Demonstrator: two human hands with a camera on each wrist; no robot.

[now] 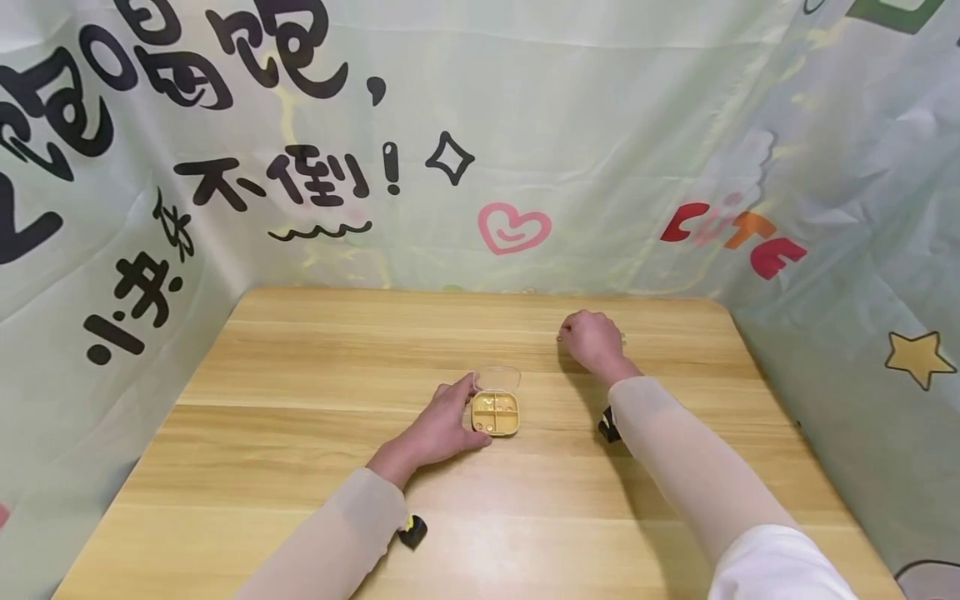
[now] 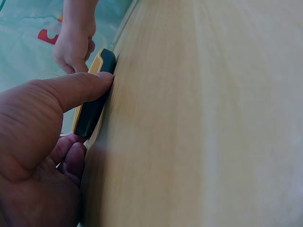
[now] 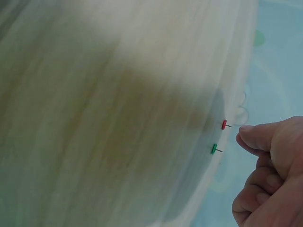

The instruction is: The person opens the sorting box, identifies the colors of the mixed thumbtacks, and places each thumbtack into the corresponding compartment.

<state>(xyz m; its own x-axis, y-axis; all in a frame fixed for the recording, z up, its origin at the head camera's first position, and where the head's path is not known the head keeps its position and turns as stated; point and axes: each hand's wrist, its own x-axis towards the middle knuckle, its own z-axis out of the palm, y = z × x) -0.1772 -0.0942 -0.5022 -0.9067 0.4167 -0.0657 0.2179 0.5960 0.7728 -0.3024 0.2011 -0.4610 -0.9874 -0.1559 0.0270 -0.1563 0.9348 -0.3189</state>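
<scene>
From my remote seat, I see a pale printed cloth [image 1: 420,108] with large black characters spanning the left and back. Right of those, a beige sleeve [image 1: 330,533] slants across the wood-grain table [image 1: 285,400] to the left hand [image 1: 442,423], which grips a small yellow four-compartment case [image 1: 507,423], thumb at its near side and fingers at its far left. The case sits flat near the table's middle, its clear lid [image 1: 497,379] swung open at the back; tiny pieces lie in the two rear compartments and the front-left one, too small for me to identify. My left wrist view shows the thumb pressing the case's dark side. Farther right and deeper, the right hand [image 1: 591,337] is curled, thumb and forefinger tips together; I cannot tell whether anything is pinched between them. Just beside those fingertips, my right wrist view shows a red thumbtack [image 3: 224,125] and a green thumbtack [image 3: 214,149] near each other on the table. At far right, a yellow star [image 1: 921,358] decorates the cloth.
</scene>
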